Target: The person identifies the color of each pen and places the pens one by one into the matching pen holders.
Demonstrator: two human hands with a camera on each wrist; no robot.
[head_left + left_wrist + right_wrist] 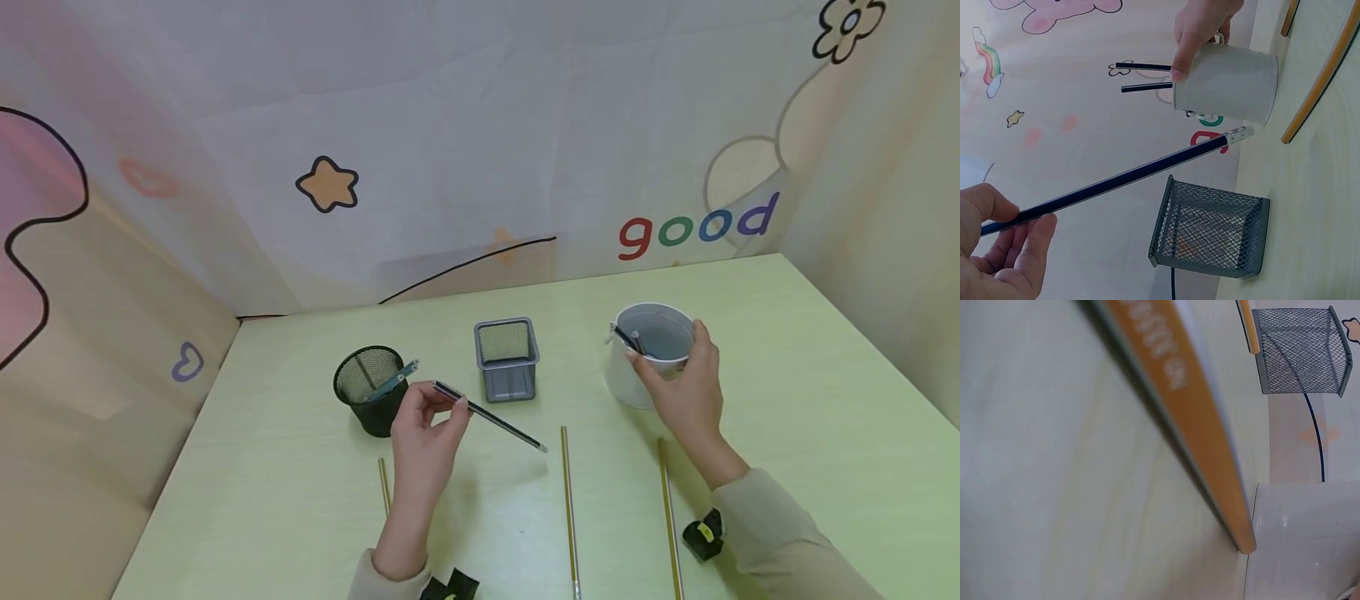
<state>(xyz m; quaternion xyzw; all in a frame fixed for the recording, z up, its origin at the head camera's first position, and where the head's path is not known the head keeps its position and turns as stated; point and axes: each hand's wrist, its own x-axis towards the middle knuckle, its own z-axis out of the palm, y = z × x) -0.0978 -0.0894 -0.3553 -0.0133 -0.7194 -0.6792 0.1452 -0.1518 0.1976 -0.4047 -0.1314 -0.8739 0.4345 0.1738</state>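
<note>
Backdrop (450, 150): is hanging behind everything, showing the word "good" in red, green, blue and purple letters.
Table (262, 500): is carrying the containers and the yellow pencils.
White bucket (626, 385): is standing at the right, beyond the held pencil's pale end and to its right; two dark pencils (1146, 87) are leaning out over its rim.
Right hand (686, 396): is gripping the bucket's rim, being the nearer hand to that opening.
Left hand (427, 437): is pinching the held pencil between thumb and fingers, close to its upper end.
Black mesh cup (371, 421): is standing just beyond the left hand, holding teal pencils (390, 382).
Grey mesh holder (510, 382): is standing between cup and bucket; its front plate is showing marks too small to read.
Yellow pencils (567, 500): are lying pointing away from the person; one is showing "No" and digits, too blurred to trust.
Held pencil (1129, 178): is hanging above the table, its long axis slanting down rightward from the left hand.
</note>
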